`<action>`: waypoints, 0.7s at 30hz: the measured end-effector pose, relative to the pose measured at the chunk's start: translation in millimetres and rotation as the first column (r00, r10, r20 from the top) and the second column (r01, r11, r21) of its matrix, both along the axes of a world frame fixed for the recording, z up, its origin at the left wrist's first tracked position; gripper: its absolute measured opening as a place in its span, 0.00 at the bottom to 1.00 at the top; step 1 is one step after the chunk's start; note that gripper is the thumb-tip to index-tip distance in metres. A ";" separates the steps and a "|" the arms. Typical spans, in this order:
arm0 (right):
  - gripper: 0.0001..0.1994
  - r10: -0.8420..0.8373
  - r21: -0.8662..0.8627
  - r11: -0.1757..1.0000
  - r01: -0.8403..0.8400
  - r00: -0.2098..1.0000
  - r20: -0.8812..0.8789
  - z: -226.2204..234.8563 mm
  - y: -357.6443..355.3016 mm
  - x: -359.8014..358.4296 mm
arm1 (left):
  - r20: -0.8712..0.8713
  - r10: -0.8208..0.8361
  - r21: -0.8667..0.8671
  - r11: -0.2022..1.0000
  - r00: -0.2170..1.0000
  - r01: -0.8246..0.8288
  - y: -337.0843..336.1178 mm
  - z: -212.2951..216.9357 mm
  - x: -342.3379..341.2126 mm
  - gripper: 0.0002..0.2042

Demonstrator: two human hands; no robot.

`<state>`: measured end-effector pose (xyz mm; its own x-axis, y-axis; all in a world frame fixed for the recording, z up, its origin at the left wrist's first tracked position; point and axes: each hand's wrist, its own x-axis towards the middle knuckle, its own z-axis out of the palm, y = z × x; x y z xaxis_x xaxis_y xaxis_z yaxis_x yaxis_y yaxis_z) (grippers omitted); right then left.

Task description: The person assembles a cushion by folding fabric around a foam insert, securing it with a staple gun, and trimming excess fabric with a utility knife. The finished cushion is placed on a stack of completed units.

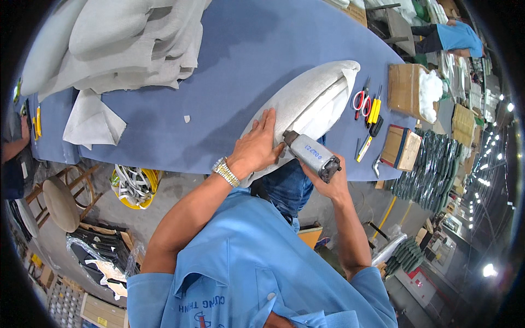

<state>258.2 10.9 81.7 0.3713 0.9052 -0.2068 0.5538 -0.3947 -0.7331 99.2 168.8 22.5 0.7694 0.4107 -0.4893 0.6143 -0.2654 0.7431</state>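
Observation:
A padded cushion (pixel 298 90) wrapped in whitish-grey fabric stands tilted at the table's near edge, with a fold of loose cloth along its right side. My left hand (pixel 254 143) lies flat on the cushion's near part, its fingers stretched out and a watch on the wrist. A grey staple gun (pixel 313 153) is gripped in my right hand (pixel 332 183). Its nose touches or nearly touches the fabric close to my left fingertips; the exact contact cannot be made out.
The blue-covered table (pixel 229 49) bears a stack of whitish-grey fabric pieces (pixel 131 44) at left. Red-handled scissors (pixel 359 101), yellow-handled tools (pixel 374 111) and a cutter knife (pixel 364 148) lie at right. A yellow basket (pixel 135 203) of scraps and a stool (pixel 60 203) stand below.

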 end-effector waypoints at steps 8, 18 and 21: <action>0.25 0.072 0.104 0.992 -0.072 0.997 0.002 -12.6 -9.0 13.7 | -0.041 0.004 -0.022 1.000 0.999 -0.005 -6.0 9.1 1.1 0.47; 0.15 0.149 -0.055 0.988 -0.147 0.988 0.035 10.2 0.2 7.5 | 0.030 0.021 0.032 0.999 0.999 -0.022 -7.2 -0.3 3.4 0.47; 0.14 0.144 -0.074 0.987 -0.144 0.990 -0.006 12.8 -2.0 5.2 | 0.016 0.013 0.018 1.000 1.000 -0.013 -7.0 5.0 1.5 0.48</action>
